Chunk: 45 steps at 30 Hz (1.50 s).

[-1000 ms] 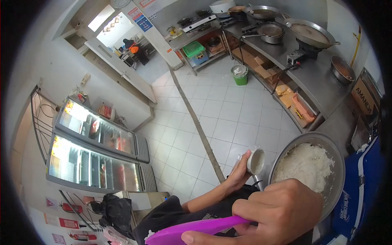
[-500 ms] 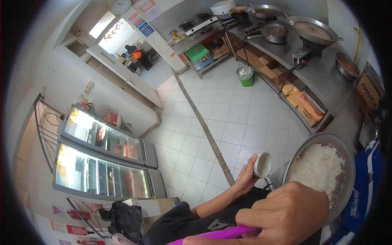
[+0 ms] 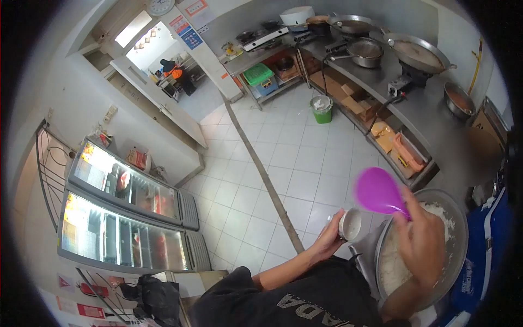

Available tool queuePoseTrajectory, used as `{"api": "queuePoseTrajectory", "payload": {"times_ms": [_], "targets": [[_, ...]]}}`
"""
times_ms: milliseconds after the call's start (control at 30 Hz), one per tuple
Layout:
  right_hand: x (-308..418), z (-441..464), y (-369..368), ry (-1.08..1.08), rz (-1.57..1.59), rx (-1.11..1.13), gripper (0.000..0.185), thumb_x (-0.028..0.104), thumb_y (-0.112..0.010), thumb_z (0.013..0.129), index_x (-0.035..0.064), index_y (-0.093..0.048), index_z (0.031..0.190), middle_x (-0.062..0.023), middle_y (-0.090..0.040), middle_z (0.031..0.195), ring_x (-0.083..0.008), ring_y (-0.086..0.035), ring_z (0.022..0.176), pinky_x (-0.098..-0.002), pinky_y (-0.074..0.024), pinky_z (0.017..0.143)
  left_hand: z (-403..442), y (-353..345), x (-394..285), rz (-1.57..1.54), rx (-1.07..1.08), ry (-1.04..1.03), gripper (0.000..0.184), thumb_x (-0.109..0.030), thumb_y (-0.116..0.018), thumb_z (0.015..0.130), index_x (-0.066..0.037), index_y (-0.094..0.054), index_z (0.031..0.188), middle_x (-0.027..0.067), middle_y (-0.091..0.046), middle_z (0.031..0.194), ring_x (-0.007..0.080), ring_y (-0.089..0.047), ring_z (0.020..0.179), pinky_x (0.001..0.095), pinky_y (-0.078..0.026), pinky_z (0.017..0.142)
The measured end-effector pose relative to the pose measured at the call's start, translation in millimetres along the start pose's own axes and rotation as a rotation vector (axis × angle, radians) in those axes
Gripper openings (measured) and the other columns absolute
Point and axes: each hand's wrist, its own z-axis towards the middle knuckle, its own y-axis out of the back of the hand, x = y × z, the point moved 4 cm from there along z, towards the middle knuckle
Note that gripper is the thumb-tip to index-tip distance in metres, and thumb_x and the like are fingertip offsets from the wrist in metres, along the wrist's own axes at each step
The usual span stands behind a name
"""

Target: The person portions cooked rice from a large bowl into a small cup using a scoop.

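Looking down past the black shirt [image 3: 305,297] with pale lettering across it, we have our right hand [image 3: 422,245] over the rice pan, fingers closed around the handle of a purple paddle [image 3: 378,191]. Its broad, slightly blurred head points away from us, beyond the near side of the pan and apart from the small white cup [image 3: 351,225]. Our left hand [image 3: 328,237] holds that cup, fingers wrapped about its side, its mouth tilted towards the pan; we cannot tell whether anything is inside. Beneath our right hand and forearm, white rice [image 3: 393,261] lies in the wide metal pan [image 3: 463,234], partly hidden from us. Just beside the pan, on our right, is a blue bag [image 3: 482,245] with a pale strap. Farther out, we see the tiled floor [image 3: 283,141], two lit display fridges [image 3: 125,234] on our left, and a green bucket [image 3: 322,111] near the steel counter [image 3: 376,73]. Along that counter stand a large wok [image 3: 418,54] and other pans. Farthest off, through the doorway, a person in dark clothing with orange [image 3: 177,73] bends by a table.
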Motion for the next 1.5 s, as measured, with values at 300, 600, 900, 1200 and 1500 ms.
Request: {"api": "queuePoseTrajectory", "payload": {"times_ms": [300, 600, 900, 1200, 1500], "targets": [[-184.6, -202.1, -68.0, -0.957, -0.229, 0.016, 0.030, 0.017, -0.052, 0.096, -0.0006, -0.063, 0.118, -0.0265, -0.064, 0.095, -0.0438, -0.061, 0.091, -0.0509, -0.0454, 0.078, 49.4, 13.3, 40.5, 0.027, 0.150, 0.352, 0.048, -0.061, -0.044, 0.098, -0.026, -0.052, 0.131, -0.0003, -0.056, 0.126, 0.0155, -0.054, 0.112, 0.0401, -0.048, 0.084], [-153.9, -273.2, -84.3, -1.142, -0.350, -0.202, 0.026, 0.015, -0.058, 0.088, 0.0062, -0.072, 0.108, -0.0223, -0.068, 0.089, -0.0421, -0.066, 0.086, -0.0527, -0.0514, 0.077, 65.9, -31.4, 66.8, 0.107, 0.280, 0.512, 0.039, -0.049, -0.048, 0.098, -0.018, -0.058, 0.119, 0.0016, -0.062, 0.114, 0.0204, -0.058, 0.109, 0.0423, -0.050, 0.084], [-202.5, -280.1, -114.5, -1.299, -0.485, -0.210, 0.023, 0.016, -0.061, 0.087, 0.0040, -0.072, 0.104, -0.0221, -0.068, 0.078, -0.0409, -0.068, 0.074, -0.0511, -0.0549, 0.070, 48.8, -53.2, 68.4, 0.239, 0.103, 0.493, 0.047, -0.055, -0.042, 0.097, -0.016, -0.057, 0.120, 0.0034, -0.062, 0.111, 0.0227, -0.059, 0.106, 0.0446, -0.048, 0.084], [-297.1, -216.1, -89.8, -1.140, -0.520, 0.136, 0.028, 0.011, -0.053, 0.088, 0.0014, -0.071, 0.107, -0.0246, -0.070, 0.090, -0.0395, -0.069, 0.092, -0.0476, -0.0539, 0.082, 32.1, -58.0, 71.6, 0.181, 0.133, 0.463, 0.048, -0.049, -0.040, 0.100, -0.011, -0.058, 0.123, 0.0046, -0.065, 0.115, 0.0228, -0.062, 0.108, 0.0398, -0.048, 0.094], [-238.6, -198.0, -156.2, -1.039, -0.304, 0.408, 0.027, 0.005, -0.053, 0.087, 0.0028, -0.070, 0.107, -0.0215, -0.070, 0.101, -0.0365, -0.069, 0.095, -0.0483, -0.0549, 0.081, 27.7, -46.2, 68.0, 0.065, 0.072, 0.463, 0.044, -0.046, -0.044, 0.100, -0.010, -0.059, 0.120, 0.0051, -0.066, 0.115, 0.0216, -0.062, 0.108, 0.0399, -0.048, 0.095]]}}
